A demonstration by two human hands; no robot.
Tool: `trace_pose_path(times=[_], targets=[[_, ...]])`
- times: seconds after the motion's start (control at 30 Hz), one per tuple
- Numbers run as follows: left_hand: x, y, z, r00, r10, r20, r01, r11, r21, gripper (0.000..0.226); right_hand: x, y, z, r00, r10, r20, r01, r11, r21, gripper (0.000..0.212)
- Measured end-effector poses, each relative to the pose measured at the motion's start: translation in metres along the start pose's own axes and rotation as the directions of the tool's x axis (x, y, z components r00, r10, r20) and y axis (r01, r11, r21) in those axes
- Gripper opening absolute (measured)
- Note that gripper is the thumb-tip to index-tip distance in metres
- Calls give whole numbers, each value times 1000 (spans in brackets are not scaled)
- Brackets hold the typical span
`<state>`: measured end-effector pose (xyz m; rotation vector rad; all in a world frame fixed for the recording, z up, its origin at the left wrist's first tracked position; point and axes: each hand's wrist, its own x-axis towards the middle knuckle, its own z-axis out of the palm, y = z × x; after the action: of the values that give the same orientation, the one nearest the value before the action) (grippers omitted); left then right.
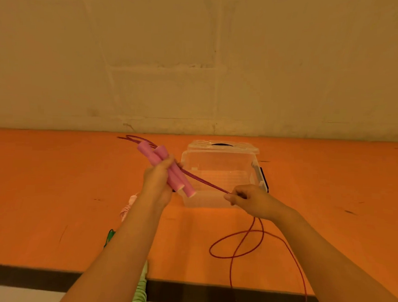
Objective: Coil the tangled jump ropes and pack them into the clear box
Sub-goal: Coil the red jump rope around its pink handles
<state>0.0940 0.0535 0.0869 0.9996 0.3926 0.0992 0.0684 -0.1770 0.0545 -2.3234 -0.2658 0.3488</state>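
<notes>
While the left hand (157, 183) is closed in a fist around the two pink foam handles (170, 170) of a jump rope, holding them side by side and tilted, the right hand (248, 201) pinches the dark red cord (206, 181) between thumb and fingertips, its other fingers curled in. The cord runs taut from the left hand down to the right hand, then drops below the right wrist into a loose loop (237, 243) on the orange tabletop (56, 191) and trails off over the near edge. Short loops of the same cord stick out past the far ends of the handles. The clear box (219, 174) stands open on the tabletop just beyond and between both hands, its lid (223, 146) propped behind it; its inside looks empty. Beneath the left forearm lie a pale pink rope (127, 207) and a green rope (141, 289), both partly hidden.
</notes>
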Motion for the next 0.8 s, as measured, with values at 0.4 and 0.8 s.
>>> trace_pose_path(times=[0.4, 0.8], targets=[[-11, -10, -11, 972, -232, -33, 191, 706, 682, 18, -2, -6, -24, 910, -216, -354, 242, 970, 30, 14], [-53, -26, 29, 893, 64, 446, -327, 772, 545, 15, -6, -45, -9, 946, -308, -99, 319, 938, 137, 23]])
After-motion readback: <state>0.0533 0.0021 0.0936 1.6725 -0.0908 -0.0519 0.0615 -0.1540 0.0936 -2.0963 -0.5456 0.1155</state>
